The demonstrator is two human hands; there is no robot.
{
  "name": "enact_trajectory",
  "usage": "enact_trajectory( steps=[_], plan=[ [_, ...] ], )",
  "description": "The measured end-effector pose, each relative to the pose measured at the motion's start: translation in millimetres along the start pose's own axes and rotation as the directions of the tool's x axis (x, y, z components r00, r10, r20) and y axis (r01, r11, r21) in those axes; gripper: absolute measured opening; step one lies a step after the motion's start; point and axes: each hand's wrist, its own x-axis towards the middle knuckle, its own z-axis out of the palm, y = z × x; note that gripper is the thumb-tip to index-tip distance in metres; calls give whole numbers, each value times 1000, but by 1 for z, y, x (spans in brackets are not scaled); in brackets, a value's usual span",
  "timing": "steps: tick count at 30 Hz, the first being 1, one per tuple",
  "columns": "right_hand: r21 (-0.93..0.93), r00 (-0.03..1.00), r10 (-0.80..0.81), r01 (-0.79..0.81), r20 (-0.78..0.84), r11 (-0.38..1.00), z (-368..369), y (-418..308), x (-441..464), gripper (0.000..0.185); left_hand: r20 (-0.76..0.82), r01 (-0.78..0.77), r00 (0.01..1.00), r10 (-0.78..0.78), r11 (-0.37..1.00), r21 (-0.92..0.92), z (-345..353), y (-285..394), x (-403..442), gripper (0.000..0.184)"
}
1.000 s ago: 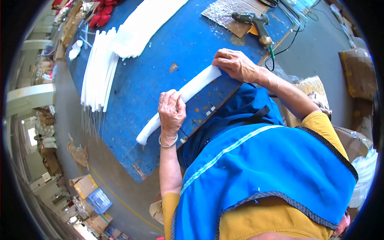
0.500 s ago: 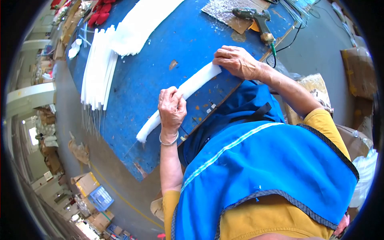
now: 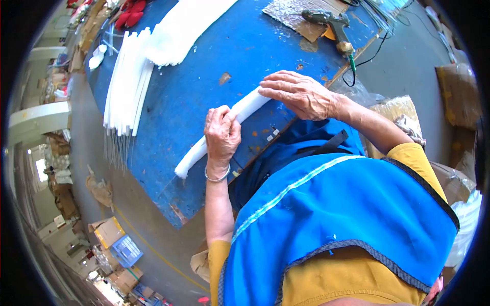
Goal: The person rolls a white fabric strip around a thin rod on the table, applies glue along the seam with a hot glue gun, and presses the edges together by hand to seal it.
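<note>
On the blue table (image 3: 178, 102) a white roll (image 3: 251, 105) lies aslant beneath both hands, its long axis running from lower left to upper right. The right hand (image 3: 303, 96) rests extended fingers, close together, over its upper end; the left hand (image 3: 222, 133) pinches its middle, fingers curled.

the right hand (image 3: 303, 98), its fingers curled at the end of the white padding roll (image 3: 249, 106) half a second ago, now holds them straighter and flatter over that end, its fingertips nearer the left hand (image 3: 222, 135), leaving a shorter stretch showing between both hands.
</note>
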Motion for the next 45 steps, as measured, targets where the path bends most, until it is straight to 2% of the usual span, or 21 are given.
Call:
enact_trajectory(
  steps=[5, 8, 10, 14, 18, 21, 22, 25, 28, 31, 32, 38, 45],
  plan=[
    [-49, 1000, -18, 17, -7, 999, 6, 4, -10, 47, -23, 2, 1000, -2, 1000, 18, 0, 1, 0, 23],
    [-56, 999, -31, 28, -44, 998, 4, 2, -6, 47, -73, 81, 994, -81, 997, -9, 4, 2, -1, 20],
    [-60, 994, -33, 27, -100, 998, 0, -11, 7, 47, -60, 22, 998, -22, 1000, 5, 3, 0, 0, 18],
    [61, 1000, -17, 16, 14, 998, 20, -22, 15, 47, -29, -3, 1000, 3, 1000, 7, 1, -1, 1, 16],
    [29, 999, 20, -21, 36, 999, 26, -22, 10, 51, -16, -15, 1000, 15, 999, -30, -1, 1, 1, 18],
    [38, 998, 11, -9, -59, 999, 30, -31, 17, 58, 13, -20, 1000, 20, 999, 25, -1, -3, -1, 17],
    [72, 997, -6, 11, -72, 997, 30, -38, 24, 60, -4, -23, 1000, 23, 999, -23, 1, -4, -1, 14],
    [82, 996, 73, -76, 47, 994, 42, -48, 29, 63, -17, 2, 1000, -2, 1000, 12, 3, -2, -3, 11],
    [88, 996, 76, -81, 54, 993, 46, -46, 28, 66, 5, -6, 1000, 6, 1000, -7, -2, 0, -1, 7],
    [67, 995, 97, -96, -16, 993, 48, -50, 27, 67, -2, -2, 1000, 2, 1000, -10, -1, 2, -1, 8],
    [30, 998, 45, -44, -44, 999, 48, -51, 27, 70, -7, -4, 1000, 4, 1000, -8, 0, 1, -1, 8],
    [-68, 988, 150, -147, 34, 987, 50, -52, 16, 70, 2, -27, 1000, 27, 999, 23, 1, -1, -3, 24],
    [-225, 942, 332, -333, -43, 916, 23, -39, -7, 67, -25, -42, 999, 43, 998, 37, 0, -1, -3, 28]
  ],
)
